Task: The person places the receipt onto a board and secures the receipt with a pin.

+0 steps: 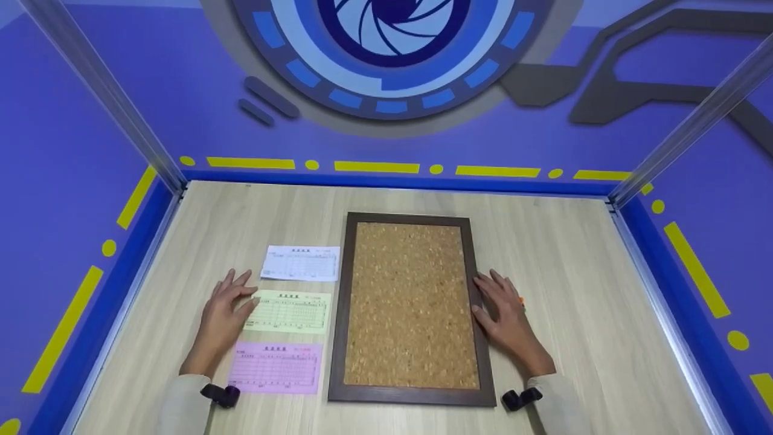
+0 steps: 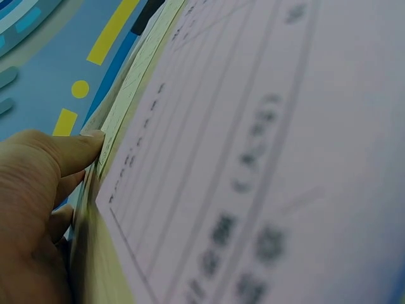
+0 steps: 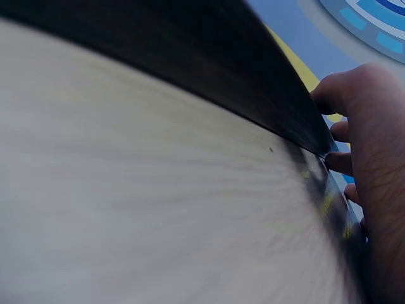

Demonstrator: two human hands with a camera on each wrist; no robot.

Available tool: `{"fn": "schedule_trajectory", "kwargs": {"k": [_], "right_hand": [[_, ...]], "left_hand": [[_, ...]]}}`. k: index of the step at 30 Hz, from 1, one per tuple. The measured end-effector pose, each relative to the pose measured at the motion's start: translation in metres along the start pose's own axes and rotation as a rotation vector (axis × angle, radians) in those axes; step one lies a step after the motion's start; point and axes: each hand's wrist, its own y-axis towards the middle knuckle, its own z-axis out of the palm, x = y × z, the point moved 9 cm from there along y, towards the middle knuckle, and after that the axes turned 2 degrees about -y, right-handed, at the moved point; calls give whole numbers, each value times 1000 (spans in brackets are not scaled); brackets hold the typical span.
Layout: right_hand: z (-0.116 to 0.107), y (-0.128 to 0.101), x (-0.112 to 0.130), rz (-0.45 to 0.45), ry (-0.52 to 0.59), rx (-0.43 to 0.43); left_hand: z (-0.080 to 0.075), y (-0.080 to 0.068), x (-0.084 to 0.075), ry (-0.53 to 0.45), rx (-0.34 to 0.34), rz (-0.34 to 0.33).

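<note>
Head view: left hand (image 1: 223, 309), fingers loose, at the green slip (image 1: 291, 312) left of the corkboard (image 1: 413, 305); right hand (image 1: 506, 314), fingers relaxed, touching the corkboard's right edge. The slip's printed heading (image 1: 289, 296) is too small to read.

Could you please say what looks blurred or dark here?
Head view: rectangular brown-framed cork board evenly lit, fairly sharp; left wrist view: print on the rectangular pink paper slip blurred; right wrist view: the board's brown frame nearly black, pale wood-grain tabletop soft.
</note>
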Motion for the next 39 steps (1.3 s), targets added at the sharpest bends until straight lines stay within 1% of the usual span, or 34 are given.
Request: {"fn": "schedule_trajectory", "kwargs": {"k": [8,15,24,29,39], "right_hand": [[0,1,0,-13,1,-14],[-1,1,0,-27,4,-20],[0,1,0,-13,11,-12],[-1,1,0,-7,11,-15],[-2,1,5,-54,10,-40]], "left_hand": [[0,2,-1,1,2,-29],[0,1,0,-18,-17,-29],[-1,0,0,-39,-33,-15],[-1,1,1,-43,-27,-25],[0,1,2,-27,-8,-50]]}}
